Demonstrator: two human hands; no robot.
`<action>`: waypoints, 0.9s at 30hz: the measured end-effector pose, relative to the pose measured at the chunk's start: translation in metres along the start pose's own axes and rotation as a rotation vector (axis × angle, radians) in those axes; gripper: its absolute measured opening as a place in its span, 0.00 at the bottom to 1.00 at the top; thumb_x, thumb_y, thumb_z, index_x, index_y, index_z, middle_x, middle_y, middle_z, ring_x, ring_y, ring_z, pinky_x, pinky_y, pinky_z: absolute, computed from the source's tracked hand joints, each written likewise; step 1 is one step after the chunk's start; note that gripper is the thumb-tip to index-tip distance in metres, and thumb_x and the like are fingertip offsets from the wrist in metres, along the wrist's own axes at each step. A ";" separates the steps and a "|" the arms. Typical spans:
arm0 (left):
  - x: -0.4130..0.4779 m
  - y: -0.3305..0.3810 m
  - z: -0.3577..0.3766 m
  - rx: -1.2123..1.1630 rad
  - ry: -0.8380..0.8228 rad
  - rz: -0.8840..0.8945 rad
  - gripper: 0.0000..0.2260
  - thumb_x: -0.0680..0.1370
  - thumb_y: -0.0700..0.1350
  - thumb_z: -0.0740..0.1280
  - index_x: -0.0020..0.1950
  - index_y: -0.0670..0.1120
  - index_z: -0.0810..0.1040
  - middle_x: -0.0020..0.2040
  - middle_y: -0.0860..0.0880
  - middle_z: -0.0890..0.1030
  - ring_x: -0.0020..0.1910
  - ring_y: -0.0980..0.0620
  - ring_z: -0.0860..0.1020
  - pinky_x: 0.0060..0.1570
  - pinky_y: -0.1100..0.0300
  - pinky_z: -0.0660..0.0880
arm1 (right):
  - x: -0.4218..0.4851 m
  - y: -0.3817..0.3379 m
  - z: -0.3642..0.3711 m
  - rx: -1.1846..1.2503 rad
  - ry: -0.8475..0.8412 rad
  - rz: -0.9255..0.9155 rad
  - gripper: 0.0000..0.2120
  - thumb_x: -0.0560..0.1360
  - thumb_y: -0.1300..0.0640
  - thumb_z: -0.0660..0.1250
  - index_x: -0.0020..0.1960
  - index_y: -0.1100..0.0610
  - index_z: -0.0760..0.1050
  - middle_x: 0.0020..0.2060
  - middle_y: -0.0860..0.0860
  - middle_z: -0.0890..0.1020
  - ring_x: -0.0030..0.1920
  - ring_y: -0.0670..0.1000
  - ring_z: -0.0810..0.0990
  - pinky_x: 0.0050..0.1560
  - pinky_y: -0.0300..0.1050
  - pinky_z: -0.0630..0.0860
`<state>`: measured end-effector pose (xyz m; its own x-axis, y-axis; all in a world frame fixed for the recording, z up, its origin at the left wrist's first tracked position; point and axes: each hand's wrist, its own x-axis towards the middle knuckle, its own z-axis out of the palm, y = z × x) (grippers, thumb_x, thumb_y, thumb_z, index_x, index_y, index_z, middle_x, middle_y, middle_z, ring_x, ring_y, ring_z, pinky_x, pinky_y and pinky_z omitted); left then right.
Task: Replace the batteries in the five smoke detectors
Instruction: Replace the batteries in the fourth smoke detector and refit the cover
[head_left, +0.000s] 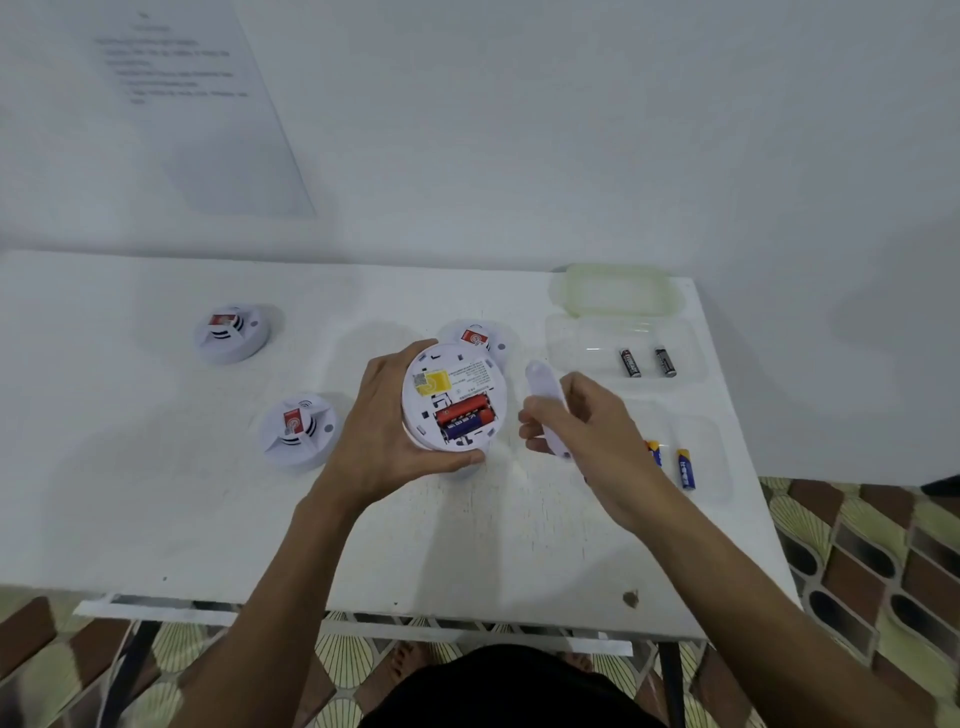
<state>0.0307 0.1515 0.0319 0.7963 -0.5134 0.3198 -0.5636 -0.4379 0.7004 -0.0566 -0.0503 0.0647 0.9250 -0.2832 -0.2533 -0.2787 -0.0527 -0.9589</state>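
A: Holding the smoke detector (452, 397) at the middle of the frame, the left hand (387, 436) has its grip curled round the rim; the underside faces up.

B: And the compartment?

A: Open; a red battery (460, 404) and a blue battery (465, 427) lie side by side within.

B: The right hand (587, 431)?

A: Just right of the detector; its grip pinches a white cover (545, 410), which is blurred.

B: What else is on the surface (156, 493)?

A: Three other detectors; one at the upper left (232, 332), one beside the left hand (298, 431), one behind the held detector (480, 338). At the right, two black batteries (629, 362) lie in a clear tray (571, 343); below them two blue-and-yellow batteries (685, 469), one partly hidden by the right hand.
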 end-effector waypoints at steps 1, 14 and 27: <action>0.000 0.000 0.001 -0.005 -0.001 -0.004 0.41 0.61 0.66 0.74 0.68 0.60 0.60 0.63 0.69 0.64 0.63 0.71 0.62 0.67 0.60 0.63 | 0.000 -0.006 0.000 0.037 0.001 -0.012 0.15 0.76 0.53 0.69 0.51 0.66 0.74 0.46 0.61 0.83 0.41 0.51 0.85 0.43 0.40 0.82; 0.016 0.016 0.008 -0.128 -0.036 0.055 0.31 0.68 0.74 0.60 0.68 0.75 0.53 0.66 0.79 0.59 0.66 0.76 0.59 0.67 0.74 0.55 | 0.003 -0.020 0.028 -0.692 0.247 -0.618 0.19 0.69 0.38 0.64 0.52 0.51 0.71 0.44 0.46 0.78 0.45 0.50 0.74 0.42 0.47 0.75; 0.022 0.021 0.008 -0.118 -0.025 0.086 0.30 0.68 0.73 0.61 0.68 0.74 0.54 0.66 0.77 0.60 0.65 0.73 0.61 0.66 0.73 0.56 | 0.011 -0.013 0.032 -0.728 0.196 -0.696 0.19 0.71 0.42 0.68 0.57 0.52 0.79 0.52 0.52 0.76 0.50 0.52 0.75 0.42 0.42 0.76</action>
<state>0.0350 0.1252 0.0482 0.7400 -0.5640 0.3666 -0.5982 -0.3026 0.7420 -0.0346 -0.0221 0.0699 0.9013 -0.1156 0.4176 0.1546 -0.8146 -0.5590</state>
